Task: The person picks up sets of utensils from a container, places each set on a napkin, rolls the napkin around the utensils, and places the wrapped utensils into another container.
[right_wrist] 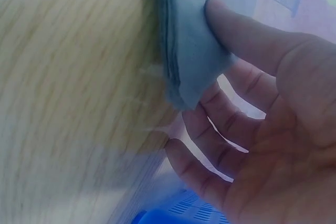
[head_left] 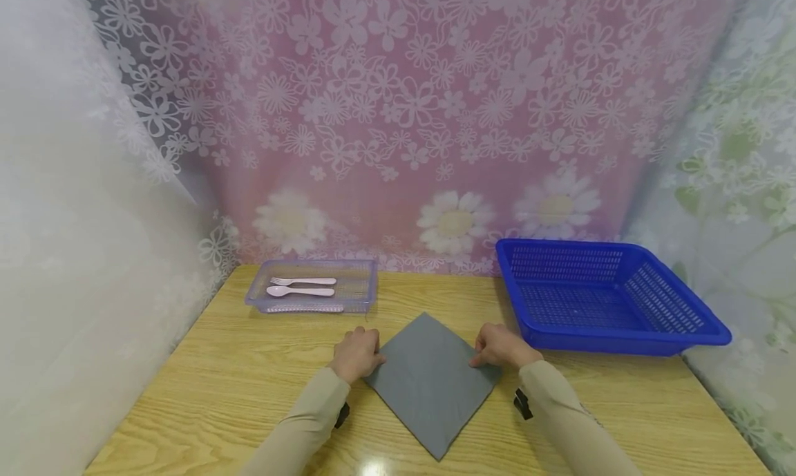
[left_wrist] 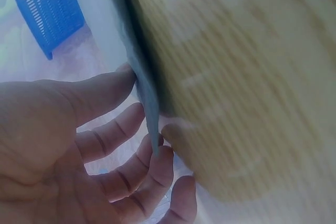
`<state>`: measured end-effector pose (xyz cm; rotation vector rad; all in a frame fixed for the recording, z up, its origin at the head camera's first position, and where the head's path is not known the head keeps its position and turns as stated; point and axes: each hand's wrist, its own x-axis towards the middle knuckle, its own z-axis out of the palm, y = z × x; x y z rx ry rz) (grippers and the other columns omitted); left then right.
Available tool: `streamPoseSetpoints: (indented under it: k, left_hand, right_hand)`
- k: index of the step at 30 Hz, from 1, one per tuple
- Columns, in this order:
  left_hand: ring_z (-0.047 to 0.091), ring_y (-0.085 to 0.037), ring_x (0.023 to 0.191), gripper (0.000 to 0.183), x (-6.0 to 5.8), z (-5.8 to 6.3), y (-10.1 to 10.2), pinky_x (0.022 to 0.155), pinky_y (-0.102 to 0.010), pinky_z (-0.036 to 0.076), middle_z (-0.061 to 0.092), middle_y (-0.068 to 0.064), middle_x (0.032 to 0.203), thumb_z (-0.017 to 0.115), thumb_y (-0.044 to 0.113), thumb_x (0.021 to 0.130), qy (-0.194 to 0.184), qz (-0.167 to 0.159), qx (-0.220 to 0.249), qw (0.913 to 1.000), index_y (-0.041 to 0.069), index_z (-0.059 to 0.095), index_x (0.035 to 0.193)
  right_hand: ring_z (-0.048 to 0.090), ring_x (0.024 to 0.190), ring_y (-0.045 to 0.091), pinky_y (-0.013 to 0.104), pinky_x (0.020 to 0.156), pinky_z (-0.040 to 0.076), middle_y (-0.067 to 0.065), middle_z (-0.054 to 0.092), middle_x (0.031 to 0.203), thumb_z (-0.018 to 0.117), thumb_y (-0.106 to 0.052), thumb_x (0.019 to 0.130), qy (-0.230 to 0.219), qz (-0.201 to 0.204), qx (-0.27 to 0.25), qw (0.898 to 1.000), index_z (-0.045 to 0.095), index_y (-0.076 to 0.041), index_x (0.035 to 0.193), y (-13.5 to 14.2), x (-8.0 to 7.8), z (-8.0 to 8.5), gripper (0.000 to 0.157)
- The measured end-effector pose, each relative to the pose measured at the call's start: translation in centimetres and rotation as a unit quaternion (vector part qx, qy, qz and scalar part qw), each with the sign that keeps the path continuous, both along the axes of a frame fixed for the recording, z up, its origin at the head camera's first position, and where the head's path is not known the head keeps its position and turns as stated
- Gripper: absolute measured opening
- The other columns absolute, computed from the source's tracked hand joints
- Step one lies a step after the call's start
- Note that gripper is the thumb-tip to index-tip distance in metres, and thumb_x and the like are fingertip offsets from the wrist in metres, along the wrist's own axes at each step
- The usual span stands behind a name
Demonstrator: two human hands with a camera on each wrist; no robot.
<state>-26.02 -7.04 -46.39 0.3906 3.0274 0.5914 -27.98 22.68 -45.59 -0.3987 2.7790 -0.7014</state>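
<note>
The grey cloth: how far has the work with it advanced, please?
Looks done: the cloth is folded in layers, laid like a diamond. In hand: left hand and right hand pinch opposite corners. Left, perhaps: adding the fork and spoon, which lie in the clear basket.

Room type unclear from here; curtained off: pink flower-print sheer curtain at 12 o'clock, yellow wood-grain table at 6.

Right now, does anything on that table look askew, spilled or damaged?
Nothing stands out: I see no spill or damage. The folded grey cloth is turned corner-on like a diamond, but the left hand and right hand pinch its side corners, so that seems deliberate. The fork and spoon lie neatly in the clear tray.
</note>
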Motion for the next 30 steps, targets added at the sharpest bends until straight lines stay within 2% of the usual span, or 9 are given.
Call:
streamPoseSetpoints:
  k: [19,24,30]
  left_hand:
    - [0.049,-0.020,0.072,0.026,-0.6,-0.4,-0.3,0.059,-0.035,0.043,0.054,-0.005,0.079,0.078,0.024,0.084,-0.016,-0.009,-0.001,0.9998,0.012,0.057,0.076]
    - [0.048,-0.018,0.071,0.026,-0.7,-0.4,-0.5,0.058,-0.031,0.040,0.054,-0.003,0.077,0.079,0.023,0.084,-0.007,-0.021,0.005,0.9998,0.012,0.057,0.075]
    - [0.049,-0.016,0.072,0.023,-0.9,-0.4,-1.2,0.059,-0.030,0.042,0.057,-0.002,0.078,0.078,0.022,0.084,-0.009,-0.046,0.037,0.9982,0.010,0.060,0.077]
  right_hand:
    - [0.028,0.049,0.008,0.022,0.049,0.023,-0.009,0.030,0.050,0.081,-0.013,0.079,0.000,0.000,0.011,1.000,0.039,-0.017,0.051,-0.2,0.1,0.1,0.051]
    - [0.028,0.049,0.008,0.022,0.049,0.024,-0.008,0.030,0.051,0.081,-0.015,0.079,-0.006,-0.006,0.020,1.000,0.039,-0.017,0.051,-0.3,0.0,0.1,0.051]
    - [0.036,0.053,0.010,0.023,0.051,0.029,-0.007,0.038,0.055,0.083,-0.015,0.077,0.000,-0.014,0.025,1.000,0.046,-0.015,0.055,-0.4,0.1,0.3,0.043]
